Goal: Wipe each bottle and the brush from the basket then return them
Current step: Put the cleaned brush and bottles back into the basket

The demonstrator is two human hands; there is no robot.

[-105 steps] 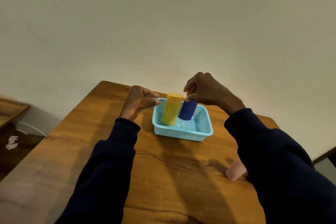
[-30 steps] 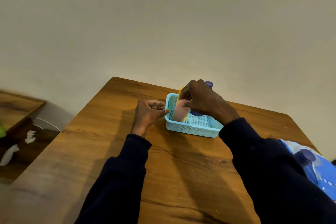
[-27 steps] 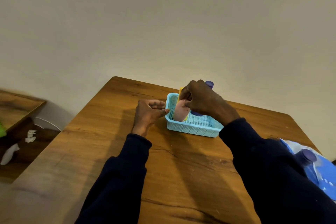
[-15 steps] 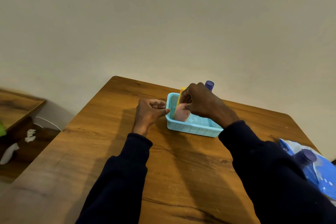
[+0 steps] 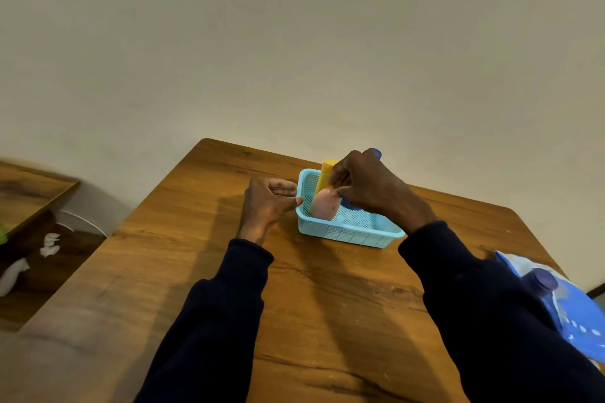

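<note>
2 hands worked at the basket, which sat on the desk toward its far edge. The right hand reached over the basket from the right and pinched the top of the pink bottle between curled fingers and thumb. That bottle leaned inside the basket's left end, its base down near the mesh floor. Just behind it the yellow bottle stood in the basket's far-left corner. The blue bottle was also in the basket, mostly hidden by the right hand, with only its cap clear above the knuckles. The left hand rested on the desk left of the basket with fingers curled and thumb tip against the rim; whether it gripped the rim I could not tell. Well right of the basket, 1 purple-capped bottle lay on a blue sheet.
</note>
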